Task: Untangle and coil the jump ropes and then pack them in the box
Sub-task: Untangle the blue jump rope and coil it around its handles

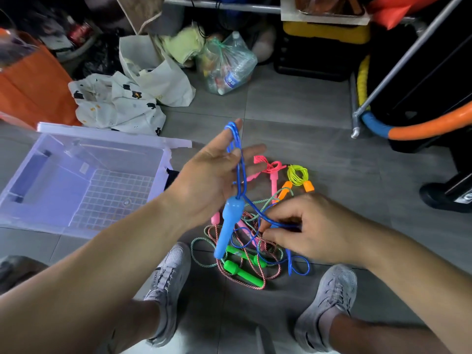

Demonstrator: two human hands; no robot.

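Seen from the head camera, a person crouching on a grey tiled floor is part-way through coiling a blue rope (pixel 240 162) drawn out of a tangle between their shoes (pixel 168 277). The left hand (pixel 214 172) is lifted with its fingers straight and spread. Several turns of the blue cord hang over its topmost digit, though thumb or forefinger is hard to tell, and the blue handle (pixel 228 226) dangles below the palm. Lower down, the right hand (pixel 314 226) has its fingertips curled in to pinch the same cord just above the tangled pile (pixel 245 249), where a red-and-white braided rope (pixel 219 267), a pale green cord and two green handles (pixel 242 270) are knotted together. Beyond the pile lie a pink rope (pixel 268 166) and a yellow rope (pixel 297 175), each already wound up. The clear plastic box (pixel 115 135) sits open to the left, near the raised hand. The step should go best if the right hand feeds the cord out slowly and lifts it free of the braided strands before each wrap. The left hand should keep its turns even and snug, since a hard pull would likely tighten the knot below.
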